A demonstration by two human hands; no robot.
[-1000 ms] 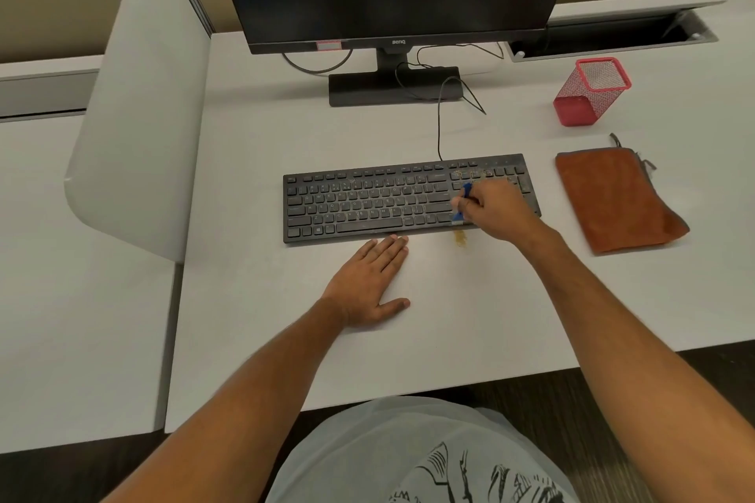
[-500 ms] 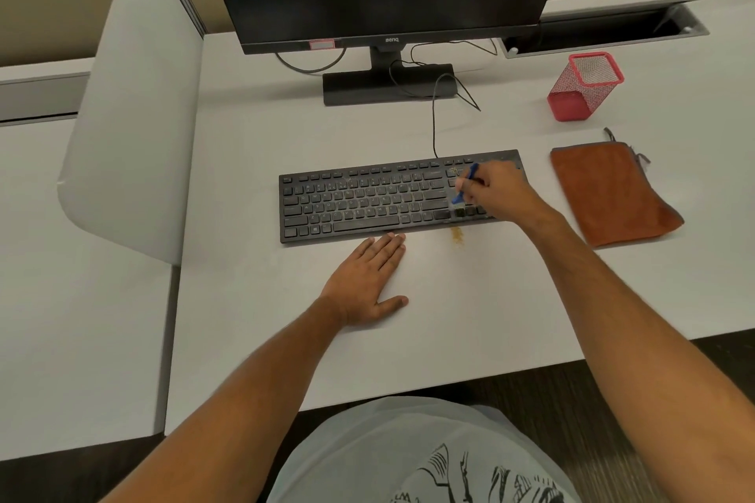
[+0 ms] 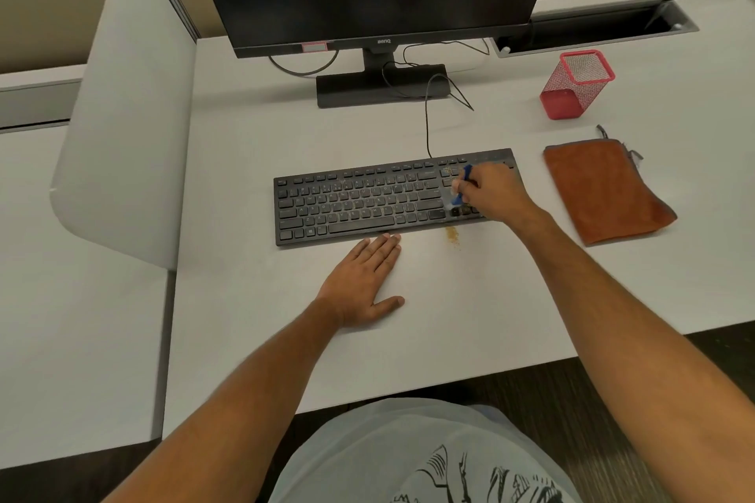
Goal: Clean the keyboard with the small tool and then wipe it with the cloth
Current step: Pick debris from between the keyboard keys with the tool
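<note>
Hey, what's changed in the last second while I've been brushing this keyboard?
The right hand, gripping the small blue brush tool, has shifted slightly away from you, up the right end of the black keyboard, from its near edge toward the upper rows. The left hand stays flat on the white desk, fingertips at the keyboard's near edge. The brown crumb pile, folded orange cloth and red mesh cup are unmoved.

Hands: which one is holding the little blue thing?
The right hand, over the right end of the black keyboard, pinches the small blue cleaning tool. The left hand lies flat on the white desk, holding nothing.
</note>
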